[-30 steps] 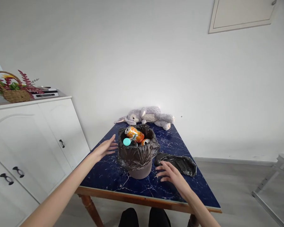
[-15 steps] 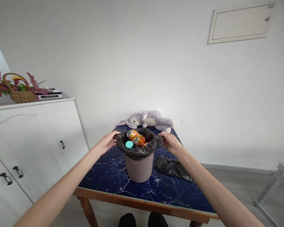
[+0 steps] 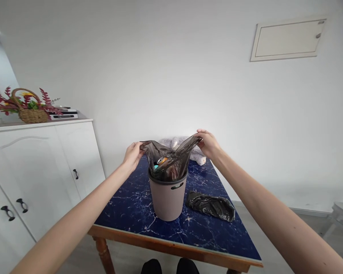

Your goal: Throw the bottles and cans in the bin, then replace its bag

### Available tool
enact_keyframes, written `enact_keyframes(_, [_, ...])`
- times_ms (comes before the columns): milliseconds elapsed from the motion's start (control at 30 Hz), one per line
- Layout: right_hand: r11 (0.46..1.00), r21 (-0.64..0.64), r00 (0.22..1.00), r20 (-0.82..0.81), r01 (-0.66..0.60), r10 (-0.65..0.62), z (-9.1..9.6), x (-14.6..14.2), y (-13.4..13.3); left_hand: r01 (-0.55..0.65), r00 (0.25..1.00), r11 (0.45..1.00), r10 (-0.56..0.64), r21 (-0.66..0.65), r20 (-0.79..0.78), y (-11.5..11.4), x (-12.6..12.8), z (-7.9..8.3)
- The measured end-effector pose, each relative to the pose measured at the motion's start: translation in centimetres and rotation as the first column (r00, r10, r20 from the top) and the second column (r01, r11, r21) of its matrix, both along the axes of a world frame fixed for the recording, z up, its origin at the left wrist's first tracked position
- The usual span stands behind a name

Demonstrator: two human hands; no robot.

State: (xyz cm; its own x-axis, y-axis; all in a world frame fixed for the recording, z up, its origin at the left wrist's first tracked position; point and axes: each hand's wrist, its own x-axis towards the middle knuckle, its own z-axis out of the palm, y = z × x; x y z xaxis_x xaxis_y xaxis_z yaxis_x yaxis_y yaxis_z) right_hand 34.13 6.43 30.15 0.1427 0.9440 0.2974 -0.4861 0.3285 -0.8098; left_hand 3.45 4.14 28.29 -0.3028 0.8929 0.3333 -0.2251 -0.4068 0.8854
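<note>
A black garbage bag (image 3: 171, 161) stands stretched up out of the grey-brown trash can (image 3: 168, 201), its lower part still inside. My left hand (image 3: 133, 154) pinches the bag's edge on the left. Higher up, my right hand (image 3: 208, 142) grips the edge on the right. Between the hands the thin plastic is pulled taut and sags in the middle. Inside the bag an orange can (image 3: 161, 160) shows its top, with a turquoise cap (image 3: 156, 166) beside it. The can's rim is bare, and a handle slot shows on its front.
A folded black plastic bag (image 3: 211, 205) lies right of the trash can on the blue marble-patterned table (image 3: 131, 213). A grey plush rabbit (image 3: 198, 156) lies at the back, partly hidden. White cabinets (image 3: 40, 163) with a flower basket (image 3: 32, 115) stand on the left.
Both hands have raised the bag's edge, the right one more. The bag's folded-over rim has come off the trash can, baring the can's rim and slot.
</note>
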Motion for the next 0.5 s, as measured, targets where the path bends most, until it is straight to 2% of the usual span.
enact_keyframes(100, [0.999, 0.048, 0.999, -0.031, -0.011, 0.013, 1.9, 0.5, -0.4, -0.018, 0.999, 0.999, 0.016, 0.035, 0.051, -0.1, -0.1, 1.2])
enact_keyframes(167, [0.998, 0.061, 0.998, -0.052, -0.017, 0.020, 2.4, 0.9, -0.7, -0.025, 0.996, 0.999, 0.022, 0.043, 0.085, -0.3, -0.3, 1.5])
enact_keyframes(300, [1.000, 0.007, 0.995, -0.099, -0.013, 0.014, 1.9, 1.5, -0.8, -0.019, 0.986, 1.000, 0.017, 0.010, 0.166, -0.3, -0.6, 1.3])
enact_keyframes(500, [0.982, -0.188, 0.978, -0.203, 0.017, -0.056, 0.7, 1.6, 0.7, 0.023, 0.938, 0.994, 0.015, -0.106, 0.347, 0.9, -0.2, 1.0])
